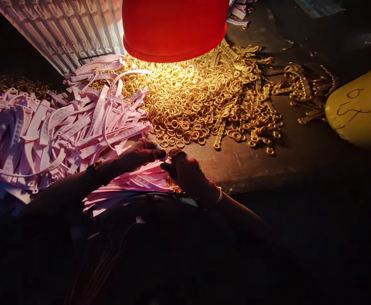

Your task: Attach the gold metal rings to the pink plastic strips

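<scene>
Near the table's front edge, my left hand (149,151) and my right hand (184,169) meet, fingers bent and pinched close together. Both are dark against the light, and whatever sits between the fingertips is too small to make out. Below them lies a fanned bundle of pink straps (141,180), with a few gold pieces at its right end beside my right hand. A large heap of pink straps (77,123) spreads to the left. Beyond my hands is a pile of gold rings (185,101), mixed at its right with gold chain-like pieces (220,131).
A red lamp shade (174,29) hangs low over the rings. A ribbed translucent panel (77,29) stands at the back left. A yellow container (360,108) with dark writing lies at the right, beside more gold pieces (300,82) on the dark table (255,169).
</scene>
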Tool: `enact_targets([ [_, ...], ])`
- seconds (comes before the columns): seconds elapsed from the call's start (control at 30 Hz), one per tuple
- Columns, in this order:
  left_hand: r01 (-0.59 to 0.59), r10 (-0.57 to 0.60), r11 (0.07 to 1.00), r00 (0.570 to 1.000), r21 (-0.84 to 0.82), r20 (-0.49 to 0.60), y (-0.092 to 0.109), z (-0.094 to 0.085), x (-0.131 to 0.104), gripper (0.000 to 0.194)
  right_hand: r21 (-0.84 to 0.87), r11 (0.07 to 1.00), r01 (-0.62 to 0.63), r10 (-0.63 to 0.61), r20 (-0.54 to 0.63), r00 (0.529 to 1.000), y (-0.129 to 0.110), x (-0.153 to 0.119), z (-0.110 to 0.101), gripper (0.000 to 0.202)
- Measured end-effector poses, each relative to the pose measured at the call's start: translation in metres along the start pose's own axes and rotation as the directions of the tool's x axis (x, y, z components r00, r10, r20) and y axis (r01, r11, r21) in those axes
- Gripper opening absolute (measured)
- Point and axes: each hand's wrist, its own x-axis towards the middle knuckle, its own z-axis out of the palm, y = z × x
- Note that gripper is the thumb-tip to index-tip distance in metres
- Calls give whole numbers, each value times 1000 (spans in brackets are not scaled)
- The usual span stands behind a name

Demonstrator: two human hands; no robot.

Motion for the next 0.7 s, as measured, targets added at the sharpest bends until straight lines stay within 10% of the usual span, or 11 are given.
enact_targets([
  [0.13,-30,31,999,999,-21,39,-12,9,-16,33,-40,999,8,-8,9,1000,-3,-12,5,33],
  [0.4,-150,140,983,986,-105,-91,-26,19,-33,33,492,866,-85,26,125,992,-13,-4,-6,31],
  [0.7,-155,151,968,988,-198,-38,-36,27,-22,49,413,908,66,-177,235,956,-5,12,-15,30],
])
